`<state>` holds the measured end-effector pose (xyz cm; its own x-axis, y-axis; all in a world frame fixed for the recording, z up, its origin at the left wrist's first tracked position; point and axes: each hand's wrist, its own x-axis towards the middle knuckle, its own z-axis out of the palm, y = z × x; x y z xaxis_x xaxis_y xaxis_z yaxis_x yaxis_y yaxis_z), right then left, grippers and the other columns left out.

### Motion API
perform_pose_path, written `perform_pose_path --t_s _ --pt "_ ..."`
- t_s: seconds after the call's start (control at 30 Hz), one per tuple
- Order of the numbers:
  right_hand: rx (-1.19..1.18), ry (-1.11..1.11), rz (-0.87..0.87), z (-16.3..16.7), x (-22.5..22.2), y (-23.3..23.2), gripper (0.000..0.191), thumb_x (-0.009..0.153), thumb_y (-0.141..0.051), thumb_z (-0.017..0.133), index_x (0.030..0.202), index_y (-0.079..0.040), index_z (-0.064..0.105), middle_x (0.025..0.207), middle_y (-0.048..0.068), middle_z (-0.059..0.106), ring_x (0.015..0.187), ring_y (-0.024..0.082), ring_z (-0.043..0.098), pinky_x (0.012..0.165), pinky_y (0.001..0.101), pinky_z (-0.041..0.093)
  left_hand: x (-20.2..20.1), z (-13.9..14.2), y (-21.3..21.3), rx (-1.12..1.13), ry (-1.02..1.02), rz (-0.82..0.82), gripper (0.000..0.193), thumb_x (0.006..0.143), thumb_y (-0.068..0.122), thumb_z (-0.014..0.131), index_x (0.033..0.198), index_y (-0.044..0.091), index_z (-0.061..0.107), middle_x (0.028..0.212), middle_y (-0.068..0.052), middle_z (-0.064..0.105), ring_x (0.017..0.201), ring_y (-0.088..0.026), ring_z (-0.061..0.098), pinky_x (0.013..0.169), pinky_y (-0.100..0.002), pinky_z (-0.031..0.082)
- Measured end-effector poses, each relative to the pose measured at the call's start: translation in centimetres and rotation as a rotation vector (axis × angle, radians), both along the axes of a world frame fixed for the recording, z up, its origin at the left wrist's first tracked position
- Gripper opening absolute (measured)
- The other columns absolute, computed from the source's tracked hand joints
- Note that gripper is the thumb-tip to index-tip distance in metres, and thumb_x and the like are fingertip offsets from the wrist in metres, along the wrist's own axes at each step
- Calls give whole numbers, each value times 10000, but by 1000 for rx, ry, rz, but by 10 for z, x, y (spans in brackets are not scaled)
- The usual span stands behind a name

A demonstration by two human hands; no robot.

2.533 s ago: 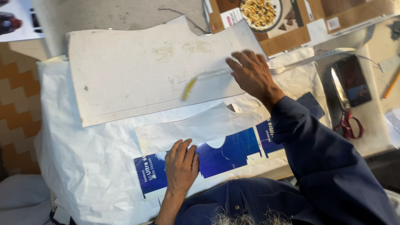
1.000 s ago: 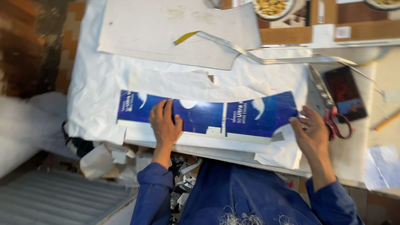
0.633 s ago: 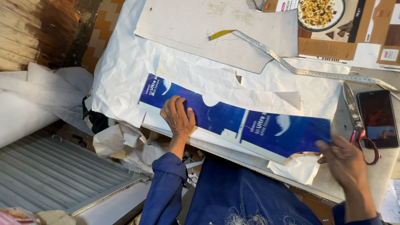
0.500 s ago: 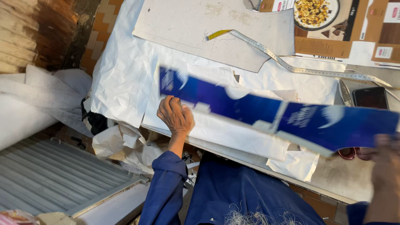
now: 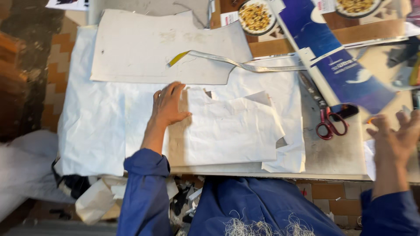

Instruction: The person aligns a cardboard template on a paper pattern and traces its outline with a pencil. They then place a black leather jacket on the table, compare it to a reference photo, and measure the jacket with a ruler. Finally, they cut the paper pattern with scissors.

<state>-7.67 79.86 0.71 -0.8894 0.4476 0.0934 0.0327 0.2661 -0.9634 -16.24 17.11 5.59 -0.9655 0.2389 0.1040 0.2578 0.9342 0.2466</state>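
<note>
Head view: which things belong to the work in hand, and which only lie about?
In hand:
- left hand, flat on the white paper
- right hand, open, near the blue sheet

Lying about:
- scissors
- tape measure
- cardboard pattern
- bowl

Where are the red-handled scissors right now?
In the head view, the red-handled scissors lie on the table's right part, just right of the white paper sheet and below the blue printed strip.
</note>
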Motion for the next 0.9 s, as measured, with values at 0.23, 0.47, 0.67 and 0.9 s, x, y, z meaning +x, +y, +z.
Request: perform_pose_path --t_s 0.23,0.47,0.67,0.9 --pt "189 -98 -81 -11 73 -51 685 1007 1 701 1567 36 308 1504 244 450 1259 311 579 902 349 573 -38 -9 -6 -231 -539 128 951 543 493 921 1383 215 571 1281 -40 703 1257 -246 605 1056 -544 362" --pt "239 -428 -99 23 105 -112 570 898 -65 674 1437 -58 489 1349 152 609 1095 269 686 818 379 604 -46 -4 -66 39 -485 -128 662 716 587 805 1222 164 747 1141 -85 757 1108 -272 671 965 -445 486" --pt "561 -82 136 62 90 -167 468 846 -65 712 1297 -32 591 1279 173 636 1172 313 635 946 405 544 -5 90 -136 617 -521 477 690 777 371 838 1283 -56 647 1108 -175 730 956 -258 657 798 -424 535" --pt "543 18 261 27 95 -252 322 920 -39 735 1228 -41 641 1268 132 665 1237 353 595 1084 439 468 8 8 -105 1115 -450 784 476 993 212 621 1371 -64 538 1281 -212 659 1137 -341 689 912 -519 534"
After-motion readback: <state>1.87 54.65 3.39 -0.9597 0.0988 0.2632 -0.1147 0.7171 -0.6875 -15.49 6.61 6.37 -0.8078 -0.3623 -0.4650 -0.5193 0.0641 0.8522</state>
